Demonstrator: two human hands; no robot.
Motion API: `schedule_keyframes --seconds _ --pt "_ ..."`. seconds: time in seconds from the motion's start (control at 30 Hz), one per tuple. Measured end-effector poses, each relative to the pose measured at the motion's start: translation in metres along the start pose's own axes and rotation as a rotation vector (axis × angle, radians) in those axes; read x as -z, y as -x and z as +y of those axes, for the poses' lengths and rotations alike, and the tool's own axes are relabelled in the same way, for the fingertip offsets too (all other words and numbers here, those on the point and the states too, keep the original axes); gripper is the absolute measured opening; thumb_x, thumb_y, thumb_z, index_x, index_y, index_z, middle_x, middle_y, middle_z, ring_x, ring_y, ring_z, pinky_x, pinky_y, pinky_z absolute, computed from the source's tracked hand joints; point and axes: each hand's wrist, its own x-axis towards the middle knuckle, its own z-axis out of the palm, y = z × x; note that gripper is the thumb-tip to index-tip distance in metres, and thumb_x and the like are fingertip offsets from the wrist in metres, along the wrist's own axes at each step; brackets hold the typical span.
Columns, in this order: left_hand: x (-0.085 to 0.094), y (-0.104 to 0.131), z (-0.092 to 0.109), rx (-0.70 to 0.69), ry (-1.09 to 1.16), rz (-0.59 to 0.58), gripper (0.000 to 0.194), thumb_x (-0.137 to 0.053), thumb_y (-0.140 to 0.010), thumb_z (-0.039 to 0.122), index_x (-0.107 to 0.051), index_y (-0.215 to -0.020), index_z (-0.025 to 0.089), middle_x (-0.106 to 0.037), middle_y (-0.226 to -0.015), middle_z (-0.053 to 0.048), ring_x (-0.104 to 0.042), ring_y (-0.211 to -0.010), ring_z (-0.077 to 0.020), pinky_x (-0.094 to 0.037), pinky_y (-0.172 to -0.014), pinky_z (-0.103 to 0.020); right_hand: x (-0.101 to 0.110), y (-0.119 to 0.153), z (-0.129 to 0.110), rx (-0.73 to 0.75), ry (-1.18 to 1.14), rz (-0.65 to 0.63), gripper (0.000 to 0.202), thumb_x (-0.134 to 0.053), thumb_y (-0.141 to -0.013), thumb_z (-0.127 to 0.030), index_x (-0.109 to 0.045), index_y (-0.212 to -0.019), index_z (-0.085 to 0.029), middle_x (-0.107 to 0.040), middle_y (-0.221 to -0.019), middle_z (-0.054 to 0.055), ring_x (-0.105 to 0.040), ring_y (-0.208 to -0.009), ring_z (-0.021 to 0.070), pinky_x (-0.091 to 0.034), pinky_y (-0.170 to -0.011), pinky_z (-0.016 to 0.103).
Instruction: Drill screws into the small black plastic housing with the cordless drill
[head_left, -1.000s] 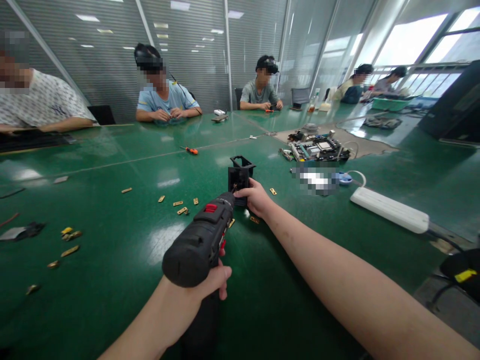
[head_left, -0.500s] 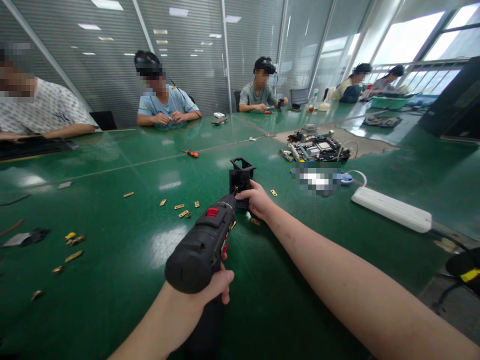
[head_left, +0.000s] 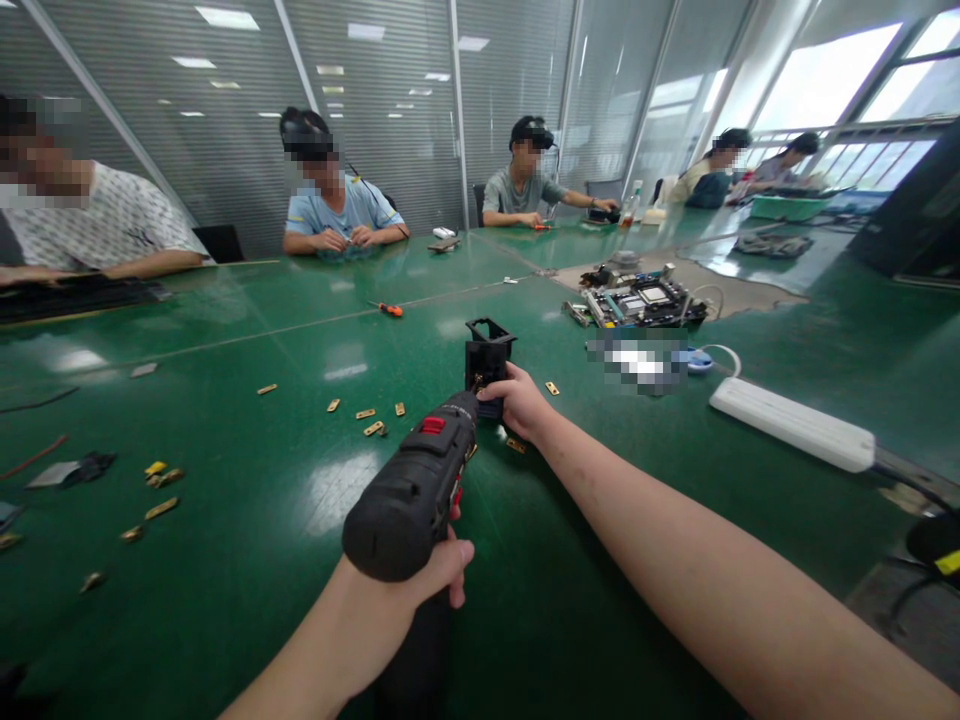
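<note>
My left hand is wrapped round the handle of a black cordless drill with a red switch on top. The drill points away from me, its front end at a black plastic housing. Gripping the housing at its right side is my right hand, thumb and fingers closed on it. A small brass-coloured bit shows where drill and housing meet; the exact contact is hidden. Small brass strips with holes lie nearby, one strip just beyond my right hand and another strip below it.
Several brass pieces are scattered at the left. An orange screwdriver lies farther back. A circuit board and a white power strip are on the right of the green table. Several people sit around it.
My view has shifted slightly, while drill and housing stay together in my hands. Across the table, a person in grey has stretched an arm rightward to a dark object on the tabletop.
</note>
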Motion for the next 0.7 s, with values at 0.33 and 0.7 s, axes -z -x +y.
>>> schedule_keyframes --seconds 0.33,0.7 --pt "0.0018 -0.0016 -0.0018 0.016 0.002 -0.034 0.024 -0.080 -0.084 0.033 -0.070 -0.106 0.028 -0.076 -0.068 0.006 -0.073 -0.063 -0.0243 -0.061 -0.067 -0.038 -0.0008 0.0009 -0.0011 -0.011 -0.014 -0.004 0.041 -0.077 -0.047 -0.014 -0.068 -0.086 -0.022 -0.076 -0.078 -0.003 -0.071 -0.079 0.0223 -0.058 -0.078 0.038" --pt "-0.0008 -0.0008 -0.0004 0.007 0.015 -0.013 0.025 -0.078 -0.084 0.035 -0.067 -0.106 0.028 -0.073 -0.060 0.009 -0.068 -0.062 -0.0225 -0.052 -0.070 -0.039 -0.0010 0.0026 -0.0031 -0.009 0.001 -0.001 0.043 -0.077 -0.047 -0.015 -0.068 -0.088 -0.022 -0.075 -0.078 -0.002 -0.069 -0.077 0.0222 -0.058 -0.077 0.038"
